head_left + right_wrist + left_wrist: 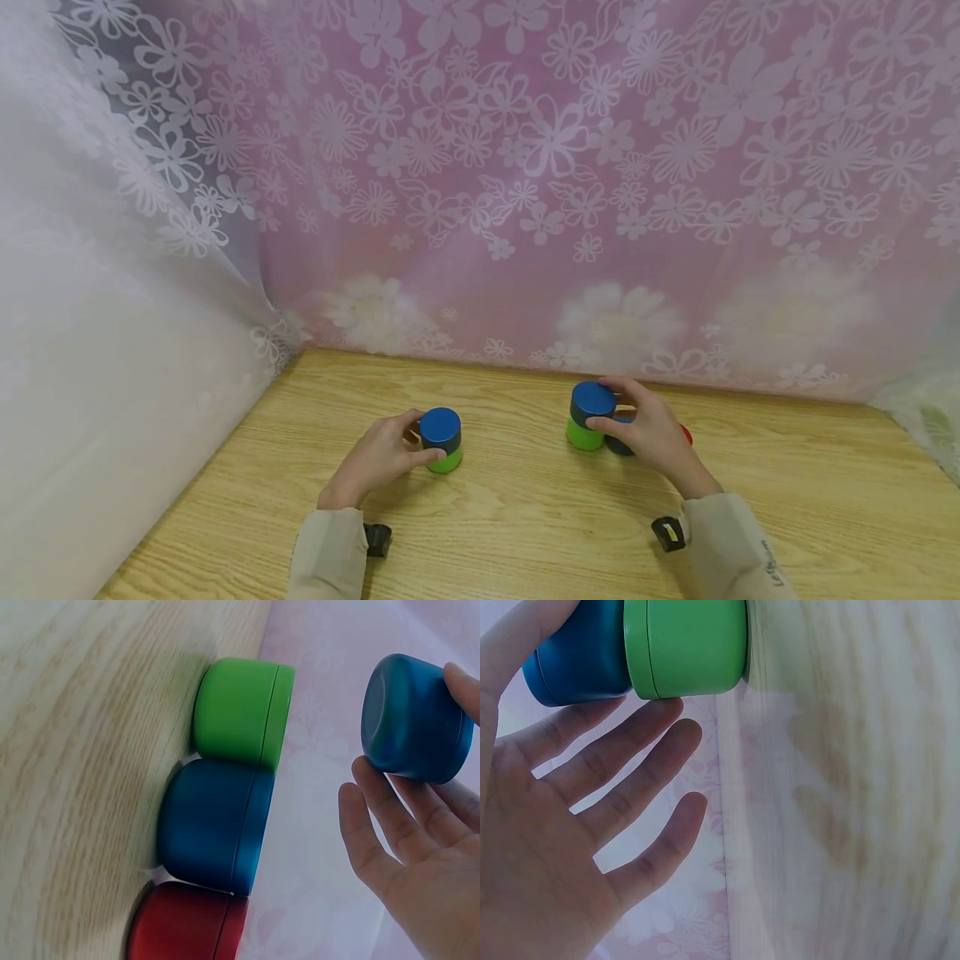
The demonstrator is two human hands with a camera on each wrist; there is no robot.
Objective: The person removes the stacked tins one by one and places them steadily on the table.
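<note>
Left hand [382, 457] pinches blue-on-green stack [441, 439] mid-desk | right hand [649, 433] grips blue tub [415, 720] above green tub [244, 712] | lower squarely, rims aligned

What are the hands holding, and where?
Left hand grips a blue cup by its side, atop a green one. Right hand holds another blue cup by its side.

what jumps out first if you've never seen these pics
Two small stacks of round tubs on the wooden table. The left hand holds a blue tub on a green tub; the right hand holds another blue tub above a green one.
</note>
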